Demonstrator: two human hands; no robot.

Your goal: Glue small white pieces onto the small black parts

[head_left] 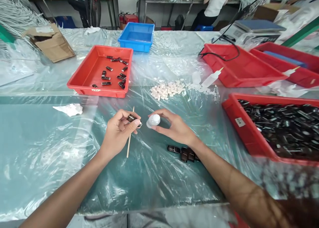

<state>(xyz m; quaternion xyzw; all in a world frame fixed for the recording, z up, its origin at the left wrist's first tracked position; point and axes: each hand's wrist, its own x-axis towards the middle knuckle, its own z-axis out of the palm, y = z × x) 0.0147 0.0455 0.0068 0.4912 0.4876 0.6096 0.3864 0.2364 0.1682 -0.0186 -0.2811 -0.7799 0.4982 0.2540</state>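
Head view — small-part handling at mid-step.
Left hand (117,133) grips a small dark glossy rectangular piece (132,118) and thin wooden stick (130,135); right hand (174,126) pinches a white rounded plastic cap (153,120) — next likely needs close alignment.

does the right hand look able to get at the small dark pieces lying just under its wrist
Probably yes, but not freely. The dark pieces lie bare on the plastic sheet, right beside the wrist with nothing over them. The right hand is already holding a white cap-like piece, so its fingers are occupied.
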